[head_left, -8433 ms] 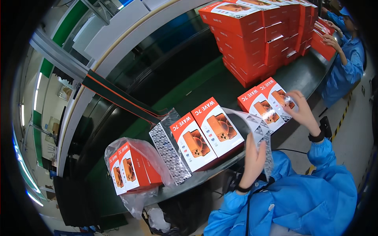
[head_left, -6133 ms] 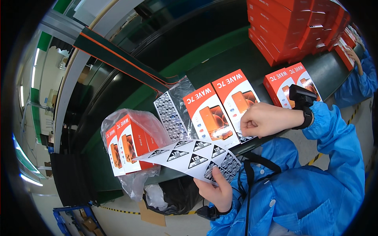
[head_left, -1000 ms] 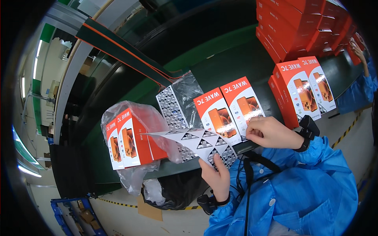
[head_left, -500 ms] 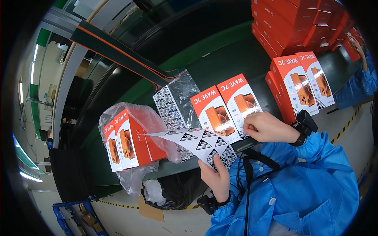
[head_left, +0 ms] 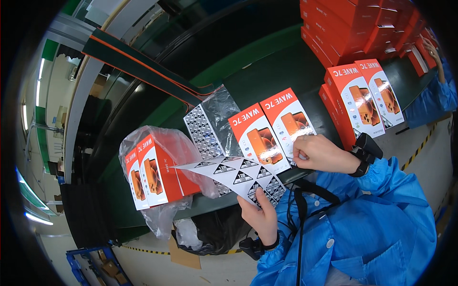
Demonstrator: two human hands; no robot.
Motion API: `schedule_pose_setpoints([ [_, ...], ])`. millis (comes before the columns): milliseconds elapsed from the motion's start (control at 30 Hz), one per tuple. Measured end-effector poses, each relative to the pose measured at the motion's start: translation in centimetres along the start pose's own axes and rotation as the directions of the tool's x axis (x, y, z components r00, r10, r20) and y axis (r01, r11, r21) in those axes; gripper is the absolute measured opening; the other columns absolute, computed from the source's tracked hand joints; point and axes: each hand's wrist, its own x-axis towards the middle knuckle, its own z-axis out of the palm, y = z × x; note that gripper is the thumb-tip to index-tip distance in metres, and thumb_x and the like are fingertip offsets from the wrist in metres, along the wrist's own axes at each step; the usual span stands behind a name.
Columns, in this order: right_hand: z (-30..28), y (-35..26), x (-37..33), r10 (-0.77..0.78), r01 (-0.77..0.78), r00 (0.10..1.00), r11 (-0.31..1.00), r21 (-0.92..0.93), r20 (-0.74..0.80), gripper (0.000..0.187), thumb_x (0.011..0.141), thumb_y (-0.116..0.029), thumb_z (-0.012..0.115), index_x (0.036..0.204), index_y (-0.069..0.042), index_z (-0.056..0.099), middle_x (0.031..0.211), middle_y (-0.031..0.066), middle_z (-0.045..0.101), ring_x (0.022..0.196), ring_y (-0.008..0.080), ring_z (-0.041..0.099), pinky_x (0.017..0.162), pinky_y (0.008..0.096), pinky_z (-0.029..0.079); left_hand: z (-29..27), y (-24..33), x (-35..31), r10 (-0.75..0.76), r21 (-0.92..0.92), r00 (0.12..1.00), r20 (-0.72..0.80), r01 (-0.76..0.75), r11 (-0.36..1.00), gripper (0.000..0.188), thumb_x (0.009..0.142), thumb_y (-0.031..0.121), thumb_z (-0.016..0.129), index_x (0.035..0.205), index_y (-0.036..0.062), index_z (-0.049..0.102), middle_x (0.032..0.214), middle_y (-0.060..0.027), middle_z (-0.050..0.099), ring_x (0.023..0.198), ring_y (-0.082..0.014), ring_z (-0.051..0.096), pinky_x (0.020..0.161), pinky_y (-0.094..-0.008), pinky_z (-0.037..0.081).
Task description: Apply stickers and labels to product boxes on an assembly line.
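Observation:
My left hand point(head_left: 262, 220) pinches the near edge of a white sheet of black triangular stickers point(head_left: 228, 168), thumb on top. The sheet's far-left corner curls up. My right hand point(head_left: 320, 153) has its fingers curled together at the near right corner of a red-and-white phone box point(head_left: 289, 117). Its fingertips are turned down, so anything small between them is hidden. Against that box, on the left, lies a second phone box point(head_left: 257, 137) with the same orange phone picture. Another sticker sheet point(head_left: 202, 129) lies flat beyond the held one, beside clear plastic film point(head_left: 223, 107).
Several red phone boxes point(head_left: 177, 183) sit in a clear plastic bag at the left. Two more phone boxes point(head_left: 355, 100) stand to the right, before a tall stack of red boxes point(head_left: 343, 31). A co-worker's hand point(head_left: 431, 49) is at the far right. The dark green work surface point(head_left: 276, 71) runs beneath.
My view has shifted slightly. Both my hands stay nearly where they were, and the held sheet tilts a little. At the far right, a box by the co-worker's hand has changed position.

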Motion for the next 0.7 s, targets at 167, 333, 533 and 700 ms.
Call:
schedule_pose_setpoints([
  [167,-0.2,-0.1,-0.1,-0.008,0.008,1.0,1.0,-0.013,-0.007,0.013,0.074,-0.013,0.062,0.074,-0.002,0.057,0.072,0.0097,0.059,0.065,0.0254,0.06,0.061,0.0349,0.047,-0.1,0.0,0.0,0.025,-0.001,1.0,0.004,-0.025,1.0,0.031,0.09,0.006,0.05,0.115,-0.0109,0.043,0.088,-0.0166,0.063,0.075,-0.0162,0.061,0.065,-0.027,0.047],
  [333,0.4,0.3,-0.1,-0.077,0.074,0.996,0.996,-0.041,-0.054,0.015,0.073,-0.012,0.063,0.079,-0.002,0.054,0.079,0.0108,0.055,0.071,0.0267,0.059,0.062,0.0361,0.047,-0.3,0.0,-0.2,0.007,-0.011,1.0,0.0,-0.007,1.0,0.031,0.09,0.006,0.05,0.115,-0.0108,0.043,0.089,-0.0169,0.063,0.076,-0.0158,0.061,0.066,-0.0267,0.047],
  [533,-0.1,-0.3,-0.2,0.05,-0.034,0.987,0.993,0.109,-0.153,0.019,0.079,-0.005,0.057,0.092,-0.003,0.044,0.078,0.0116,0.049,0.067,0.0255,0.055,0.058,0.0352,0.044,-0.3,0.4,-0.3,0.005,-0.022,1.0,0.002,-0.005,1.0,0.029,0.09,0.006,0.05,0.114,-0.0101,0.044,0.091,-0.0167,0.063,0.078,-0.0155,0.061,0.069,-0.0269,0.047],
  [700,-0.7,-1.6,-0.9,0.102,-0.066,0.984,0.97,0.233,-0.149,0.014,0.08,-0.004,0.053,0.091,0.0,0.045,0.08,0.0139,0.052,0.074,0.0298,0.057,0.061,0.0373,0.045,-0.2,0.5,-0.3,-0.011,-0.047,1.0,0.005,0.011,0.999,0.028,0.09,0.005,0.051,0.113,-0.0091,0.045,0.092,-0.0148,0.063,0.081,-0.0148,0.06,0.072,-0.0263,0.046],
])
